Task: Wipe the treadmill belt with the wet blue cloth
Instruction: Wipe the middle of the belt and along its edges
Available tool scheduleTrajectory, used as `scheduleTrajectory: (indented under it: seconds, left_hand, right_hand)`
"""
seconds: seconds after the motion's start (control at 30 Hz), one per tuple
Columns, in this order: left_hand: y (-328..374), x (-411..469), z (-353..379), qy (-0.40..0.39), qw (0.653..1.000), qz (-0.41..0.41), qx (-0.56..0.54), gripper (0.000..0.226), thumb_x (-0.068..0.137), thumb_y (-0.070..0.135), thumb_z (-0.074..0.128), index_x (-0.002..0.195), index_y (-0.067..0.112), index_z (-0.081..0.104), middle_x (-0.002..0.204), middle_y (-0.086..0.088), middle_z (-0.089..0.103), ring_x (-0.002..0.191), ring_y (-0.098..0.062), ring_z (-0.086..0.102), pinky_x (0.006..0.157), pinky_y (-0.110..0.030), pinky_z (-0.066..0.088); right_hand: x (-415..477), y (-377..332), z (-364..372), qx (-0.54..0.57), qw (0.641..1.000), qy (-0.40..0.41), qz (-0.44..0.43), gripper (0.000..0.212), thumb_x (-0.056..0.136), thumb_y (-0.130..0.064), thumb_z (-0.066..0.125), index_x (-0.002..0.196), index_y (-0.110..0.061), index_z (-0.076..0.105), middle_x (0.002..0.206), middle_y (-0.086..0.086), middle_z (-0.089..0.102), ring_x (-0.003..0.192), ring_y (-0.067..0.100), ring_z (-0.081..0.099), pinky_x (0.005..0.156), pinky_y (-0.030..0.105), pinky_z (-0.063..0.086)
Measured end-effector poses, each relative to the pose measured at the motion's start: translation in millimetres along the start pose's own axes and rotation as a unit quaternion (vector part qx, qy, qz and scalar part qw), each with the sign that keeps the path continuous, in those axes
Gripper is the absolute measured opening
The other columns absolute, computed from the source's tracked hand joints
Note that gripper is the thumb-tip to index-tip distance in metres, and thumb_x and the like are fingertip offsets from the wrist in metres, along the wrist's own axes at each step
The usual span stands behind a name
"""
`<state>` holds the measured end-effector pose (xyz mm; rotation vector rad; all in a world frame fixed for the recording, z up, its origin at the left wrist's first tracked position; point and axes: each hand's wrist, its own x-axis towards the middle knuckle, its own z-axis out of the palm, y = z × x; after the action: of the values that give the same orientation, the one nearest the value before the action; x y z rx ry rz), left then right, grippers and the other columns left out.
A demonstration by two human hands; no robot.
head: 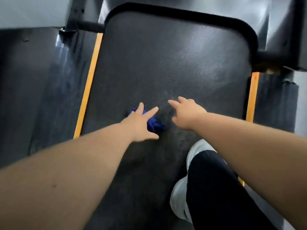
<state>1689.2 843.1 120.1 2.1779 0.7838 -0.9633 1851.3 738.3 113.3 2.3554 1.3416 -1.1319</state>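
I see cloth (156, 125) bunched mid-belt (166, 63), partly under my left hand (141, 124), whose fingers are straight and spread wide. Right hand (188, 113) just beside it, fingers loose and extended, holding nothing. White shoes (179, 198) and dark trouser leg (216, 188) cover near right belt. Orange strips (88, 87) flank belt; black bar (182, 14) rims far end.

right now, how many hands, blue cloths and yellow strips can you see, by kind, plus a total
hands: 2, left hand and right hand
cloth: 1
yellow strips: 2
total: 5
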Motion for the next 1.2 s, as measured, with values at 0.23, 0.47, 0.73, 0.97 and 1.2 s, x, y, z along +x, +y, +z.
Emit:
scheduleTrajectory:
  seconds: [0.23, 0.47, 0.73, 0.97, 1.2]
  left_hand:
    - [-24.6, 39.1, 73.7, 0.178, 0.965, 0.048, 0.187, 0.081, 0.093, 0.007, 0.043, 0.151, 0.039, -0.004, 0.16, 0.0, -0.014, 0.146, -0.03, -0.01, 0.114, -0.054, 0.009]
    - [-3.1, 140.1, -16.1, 0.321, 0.935, 0.099, 0.112, 0.069, 0.093, 0.002, 0.041, 0.151, 0.032, 0.019, 0.16, -0.004, 0.004, 0.146, -0.031, 0.002, 0.111, -0.063, 0.017]
    - [-35.7, 90.9, 50.4, 0.256, 0.852, 0.388, 0.242, 0.043, 0.084, 0.018, 0.056, 0.126, 0.022, 0.062, 0.143, -0.009, 0.049, 0.132, -0.037, 0.043, 0.079, -0.061, 0.051]
    - [-4.9, 131.8, 12.6, 0.247, 0.894, 0.292, 0.234, 0.064, 0.093, 0.001, 0.042, 0.15, 0.026, 0.028, 0.16, -0.005, 0.013, 0.146, -0.03, 0.01, 0.104, -0.056, 0.036]
    - [27.4, 103.4, 61.1, 0.293, 0.922, 0.197, 0.157, 0.05, 0.097, 0.027, 0.046, 0.145, 0.024, 0.037, 0.158, -0.005, 0.019, 0.145, -0.028, 0.014, 0.104, -0.052, 0.038]
  right_hand:
    - [-5.5, 62.4, 51.1, -0.045, 0.998, -0.02, 0.039, 0.093, 0.085, -0.062, 0.053, 0.147, -0.041, -0.013, 0.157, 0.001, -0.023, 0.146, 0.028, -0.01, 0.115, 0.052, 0.018]
    - [0.5, 58.7, 59.6, -0.071, 0.994, -0.031, 0.082, 0.103, 0.08, -0.062, 0.06, 0.143, -0.046, -0.02, 0.153, -0.004, -0.032, 0.145, 0.025, -0.015, 0.11, 0.049, 0.031]
    - [5.0, 55.4, 62.7, -0.009, 0.994, -0.023, 0.106, 0.113, 0.076, -0.045, 0.074, 0.143, -0.048, -0.017, 0.153, -0.005, -0.032, 0.144, 0.028, -0.018, 0.11, 0.055, 0.028]
    - [9.7, 62.5, 68.7, 0.02, 0.996, 0.007, 0.082, 0.115, 0.074, -0.042, 0.077, 0.143, -0.049, -0.015, 0.153, -0.008, -0.03, 0.144, 0.026, -0.019, 0.11, 0.056, 0.027]
    - [6.5, 58.5, 70.0, 0.036, 0.994, 0.058, 0.087, 0.128, 0.067, -0.043, 0.082, 0.149, -0.026, -0.015, 0.157, -0.005, -0.021, 0.146, 0.025, -0.012, 0.109, 0.054, 0.031]
